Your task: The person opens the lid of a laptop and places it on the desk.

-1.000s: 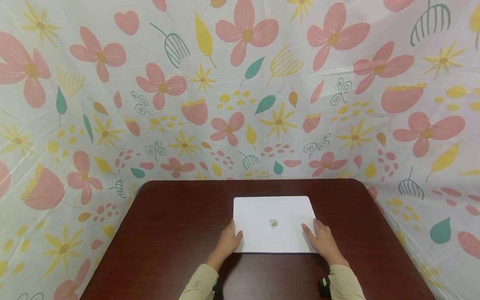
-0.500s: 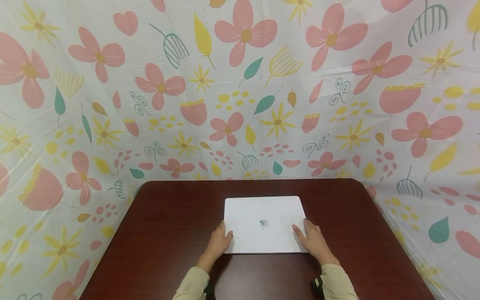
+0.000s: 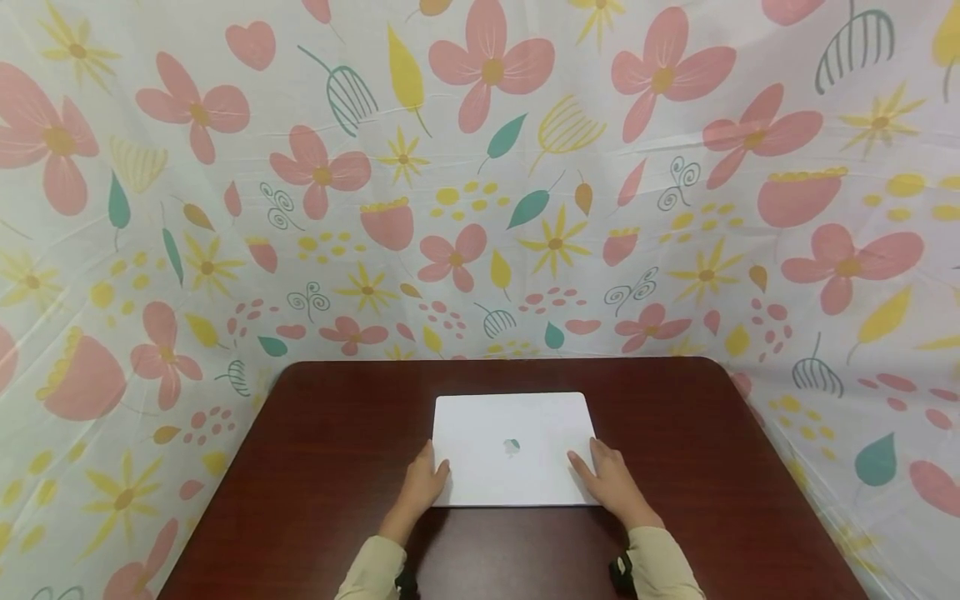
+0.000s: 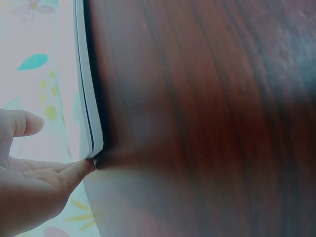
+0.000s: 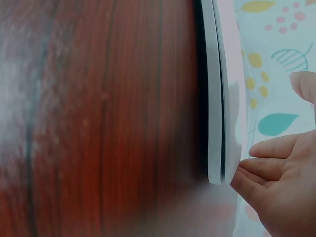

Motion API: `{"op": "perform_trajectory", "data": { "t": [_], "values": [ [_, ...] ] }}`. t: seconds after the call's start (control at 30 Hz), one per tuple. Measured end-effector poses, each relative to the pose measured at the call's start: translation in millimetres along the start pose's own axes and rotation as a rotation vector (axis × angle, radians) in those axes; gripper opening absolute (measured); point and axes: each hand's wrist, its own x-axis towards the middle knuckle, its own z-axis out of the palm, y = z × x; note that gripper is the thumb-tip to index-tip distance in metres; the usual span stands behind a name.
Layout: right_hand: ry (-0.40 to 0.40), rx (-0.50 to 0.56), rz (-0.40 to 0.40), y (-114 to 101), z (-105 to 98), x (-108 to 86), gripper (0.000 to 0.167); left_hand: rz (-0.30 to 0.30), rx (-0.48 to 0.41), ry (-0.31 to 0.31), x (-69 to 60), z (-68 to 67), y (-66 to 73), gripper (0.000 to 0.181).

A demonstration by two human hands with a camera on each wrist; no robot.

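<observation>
A closed silver-white laptop [image 3: 480, 479] lies flat on the dark wooden table, its lid bearing a small shiny logo [image 3: 512, 448]. My left hand [image 3: 422, 483] is at its left side and my right hand [image 3: 611, 483] at its right side. In the left wrist view, extended fingers [image 4: 74, 173] touch the laptop's edge [image 4: 91, 108], and the thumb stands apart above the lid. Extended fingers [image 5: 256, 182] likewise meet the opposite edge [image 5: 216, 123] in the right wrist view, with that thumb also raised away.
The brown table [image 3: 345, 417] has rounded far corners and extends around the laptop. A white cloth with a floral print [image 3: 457, 325] hangs behind it and along both sides. Dark straps [image 3: 621, 575] are seen near the sleeve cuffs [image 3: 371, 567].
The laptop has moved left across the table, with both hands staying at its sides. The view has shifted only slightly.
</observation>
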Motion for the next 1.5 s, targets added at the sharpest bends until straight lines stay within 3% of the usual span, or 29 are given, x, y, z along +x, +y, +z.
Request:
{"op": "perform_trajectory", "data": {
  "t": [0.8, 1.23, 1.5],
  "values": [
    [-0.022, -0.019, -0.039, -20, 18, 0.6, 0.081, -0.032, 0.013, 0.043, 2.7, -21.2, -17.7, 0.058],
    [-0.085, -0.069, -0.111, -12, 9, -1.7, 0.073, 0.007, 0.037, -0.051, -3.0, -26.8, -22.2, 0.06],
    [-0.103, -0.134, -0.241, -11, 1, -10.3, 0.062, 0.051, 0.073, -0.082, -12.9, -31.4, -25.3, 0.064]
  ]
}}
